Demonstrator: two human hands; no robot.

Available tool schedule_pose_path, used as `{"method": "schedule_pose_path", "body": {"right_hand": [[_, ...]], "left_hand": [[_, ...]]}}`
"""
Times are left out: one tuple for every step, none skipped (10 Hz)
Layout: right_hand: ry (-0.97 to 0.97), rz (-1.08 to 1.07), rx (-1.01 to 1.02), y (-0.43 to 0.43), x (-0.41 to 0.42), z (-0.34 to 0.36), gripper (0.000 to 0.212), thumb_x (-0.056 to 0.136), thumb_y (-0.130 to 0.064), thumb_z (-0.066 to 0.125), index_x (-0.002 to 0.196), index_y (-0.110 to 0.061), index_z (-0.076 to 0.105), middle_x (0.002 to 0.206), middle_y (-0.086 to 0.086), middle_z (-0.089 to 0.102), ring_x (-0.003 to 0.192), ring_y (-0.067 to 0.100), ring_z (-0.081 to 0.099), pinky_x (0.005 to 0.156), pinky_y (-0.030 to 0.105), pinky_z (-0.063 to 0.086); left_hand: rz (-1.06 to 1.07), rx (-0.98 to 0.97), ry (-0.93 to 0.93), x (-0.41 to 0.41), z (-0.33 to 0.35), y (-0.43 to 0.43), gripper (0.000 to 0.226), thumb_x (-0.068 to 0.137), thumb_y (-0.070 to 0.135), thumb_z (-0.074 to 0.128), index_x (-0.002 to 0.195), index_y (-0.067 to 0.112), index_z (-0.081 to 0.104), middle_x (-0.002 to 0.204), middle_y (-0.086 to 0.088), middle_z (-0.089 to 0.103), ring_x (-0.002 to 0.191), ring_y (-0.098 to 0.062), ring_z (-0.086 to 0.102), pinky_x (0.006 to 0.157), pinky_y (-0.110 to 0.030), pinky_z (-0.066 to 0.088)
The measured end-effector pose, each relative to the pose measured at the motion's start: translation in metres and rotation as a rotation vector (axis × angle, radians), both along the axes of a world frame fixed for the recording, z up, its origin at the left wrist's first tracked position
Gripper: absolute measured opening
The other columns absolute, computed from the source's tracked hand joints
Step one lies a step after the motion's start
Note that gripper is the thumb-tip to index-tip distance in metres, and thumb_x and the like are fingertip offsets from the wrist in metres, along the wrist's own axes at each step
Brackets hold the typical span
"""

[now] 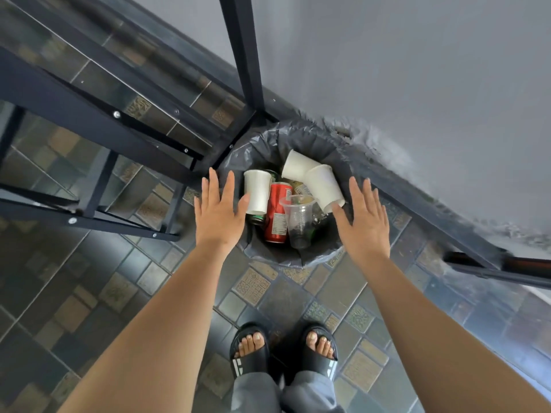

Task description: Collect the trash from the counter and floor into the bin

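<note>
A round bin with a black liner [269,138] stands on the floor in the corner below me. Inside lie three white paper cups, one at the left [257,190] and two nested at the right [314,177], a red soda can [278,214] and a clear plastic cup [299,222]. My left hand [217,213] hovers flat over the bin's left rim, fingers spread, its thumb close to the left paper cup. My right hand [365,219] hovers over the right rim, also spread and holding nothing.
A black metal frame [98,120] with a glass top stands to the left, one leg [243,55] rising just behind the bin. A grey wall [417,84] runs along the right. My feet in black slides [286,350] stand on the tiled floor.
</note>
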State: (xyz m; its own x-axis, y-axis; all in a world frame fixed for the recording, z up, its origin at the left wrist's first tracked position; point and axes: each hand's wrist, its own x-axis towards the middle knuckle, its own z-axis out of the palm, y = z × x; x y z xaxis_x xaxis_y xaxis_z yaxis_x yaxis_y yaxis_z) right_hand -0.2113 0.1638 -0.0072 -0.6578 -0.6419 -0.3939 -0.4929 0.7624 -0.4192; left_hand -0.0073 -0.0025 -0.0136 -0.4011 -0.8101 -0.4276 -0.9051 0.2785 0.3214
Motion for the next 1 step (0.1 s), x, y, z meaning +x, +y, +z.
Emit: {"method": "schedule_pose_path", "body": {"right_hand": [[0.057, 0.112, 0.007, 0.0087, 0.0086, 0.0454, 0.060, 0.103, -0.044, 0.027, 0.156, -0.028, 0.005, 0.163, -0.004, -0.001, 0.150, 0.015, -0.005, 0.122, 0.036, 0.002]], "left_hand": [[-0.082, -0.067, -0.077, 0.0013, 0.0409, 0.0106, 0.065, 0.105, 0.048, 0.016, 0.159, 0.019, -0.002, 0.166, -0.003, -0.013, 0.152, -0.021, -0.015, 0.123, -0.043, -0.005]]}}
